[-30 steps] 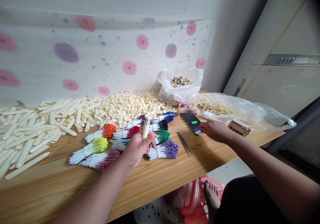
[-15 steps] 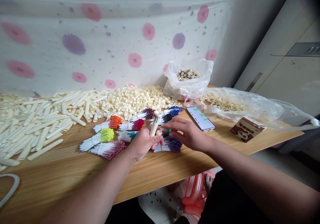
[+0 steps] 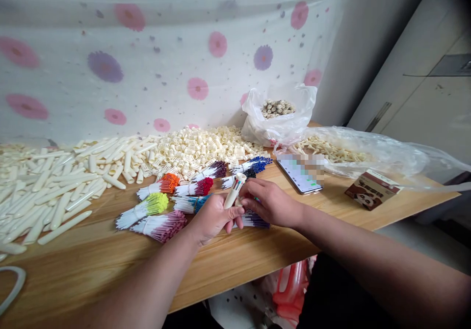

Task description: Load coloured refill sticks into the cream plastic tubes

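Head camera: the pen (image 3: 234, 190) is a light, stiff, smooth plastic tube, likely best gripped round its middle. It stands tilted, left of the phone (image 3: 300, 174). The left hand (image 3: 213, 216) wraps its lower half. The right hand (image 3: 270, 202), fingers curled together, meets its base; whether it pinches anything, I cannot tell.

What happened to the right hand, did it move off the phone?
Yes. The right hand left the phone and moved left, to the pen in the left hand.
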Demonstrator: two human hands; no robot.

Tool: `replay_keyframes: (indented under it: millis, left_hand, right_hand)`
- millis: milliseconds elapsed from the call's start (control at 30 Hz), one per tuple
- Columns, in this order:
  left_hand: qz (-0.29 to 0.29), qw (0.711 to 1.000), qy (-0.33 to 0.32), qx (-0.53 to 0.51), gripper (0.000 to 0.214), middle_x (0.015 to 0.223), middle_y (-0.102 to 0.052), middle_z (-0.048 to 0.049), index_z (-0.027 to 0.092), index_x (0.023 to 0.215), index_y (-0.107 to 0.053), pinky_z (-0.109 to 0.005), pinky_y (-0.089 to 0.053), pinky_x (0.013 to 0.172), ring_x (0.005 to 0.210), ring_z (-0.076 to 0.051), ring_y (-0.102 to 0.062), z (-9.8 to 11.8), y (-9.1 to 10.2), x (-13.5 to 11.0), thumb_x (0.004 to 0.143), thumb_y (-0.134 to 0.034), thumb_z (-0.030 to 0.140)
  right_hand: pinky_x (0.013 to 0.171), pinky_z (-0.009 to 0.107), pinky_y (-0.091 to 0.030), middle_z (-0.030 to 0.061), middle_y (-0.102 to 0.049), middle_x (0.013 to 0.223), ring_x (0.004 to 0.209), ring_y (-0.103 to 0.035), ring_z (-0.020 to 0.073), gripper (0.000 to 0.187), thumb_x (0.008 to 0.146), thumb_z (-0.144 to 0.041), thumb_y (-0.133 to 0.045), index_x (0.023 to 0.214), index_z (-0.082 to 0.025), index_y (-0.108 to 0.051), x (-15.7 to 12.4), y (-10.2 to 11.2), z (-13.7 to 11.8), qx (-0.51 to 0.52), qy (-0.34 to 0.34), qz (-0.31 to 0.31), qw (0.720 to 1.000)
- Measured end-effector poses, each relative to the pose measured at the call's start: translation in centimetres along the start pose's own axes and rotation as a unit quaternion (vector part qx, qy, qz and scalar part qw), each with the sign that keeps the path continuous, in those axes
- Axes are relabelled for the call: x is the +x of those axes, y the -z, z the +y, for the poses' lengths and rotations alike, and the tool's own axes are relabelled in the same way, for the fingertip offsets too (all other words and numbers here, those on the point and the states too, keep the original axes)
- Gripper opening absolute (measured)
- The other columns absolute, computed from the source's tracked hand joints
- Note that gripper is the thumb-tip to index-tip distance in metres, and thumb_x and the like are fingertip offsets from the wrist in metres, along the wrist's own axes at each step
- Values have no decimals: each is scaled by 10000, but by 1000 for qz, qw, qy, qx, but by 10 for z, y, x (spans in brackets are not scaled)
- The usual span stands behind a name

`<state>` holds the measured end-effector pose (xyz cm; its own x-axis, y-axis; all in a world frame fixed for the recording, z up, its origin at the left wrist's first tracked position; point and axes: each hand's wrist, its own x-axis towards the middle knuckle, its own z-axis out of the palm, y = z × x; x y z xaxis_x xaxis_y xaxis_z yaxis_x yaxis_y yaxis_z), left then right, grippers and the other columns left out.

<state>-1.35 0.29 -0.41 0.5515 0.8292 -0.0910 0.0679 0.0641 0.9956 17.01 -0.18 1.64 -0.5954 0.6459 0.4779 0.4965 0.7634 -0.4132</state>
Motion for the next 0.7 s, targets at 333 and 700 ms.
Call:
replay_keyframes:
  millis: [333,700]
  left_hand:
    - [26,999,1,27,354,428,-559,12,136,653,-575,-163,-191,310,301,-44,-369,0,0,1,653,-760,437]
    - [14,998,19,60,350,422,-555,12,133,634,-567,-160,-170,310,301,-36,-336,-1,-2,0,668,-741,436]
  right_hand:
    - [625,249,-393,61,-572,828,711,-514,152,134,915,-248,-435,899,-165,-539,-6,-1,-5,-55,12,20,998]
    - [608,234,-380,57,-578,781,689,-517,138,181,932,-234,-415,813,-161,-530,-15,-4,-8,-64,-8,23,998]
